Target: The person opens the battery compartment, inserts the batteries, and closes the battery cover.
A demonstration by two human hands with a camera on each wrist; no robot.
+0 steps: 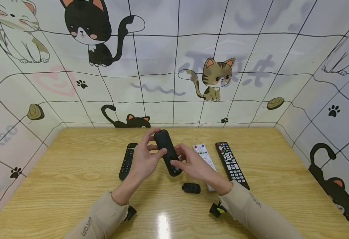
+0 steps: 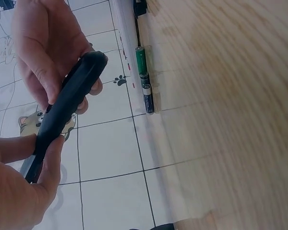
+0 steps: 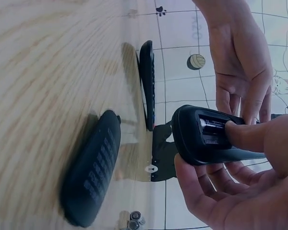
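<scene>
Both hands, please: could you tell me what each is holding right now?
Left hand: holding the black remote.
Right hand: holding the same remote, near its open battery slot.

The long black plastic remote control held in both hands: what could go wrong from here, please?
The dark cylindrical battery could slip out of the open-backed black remote control if the right hand presses unevenly. Nearby loose cylindrical batteries, one green, might roll if bumped. The small black textured cover lies apart on the wood-grain table, where the beige right sleeve could knock it.
</scene>
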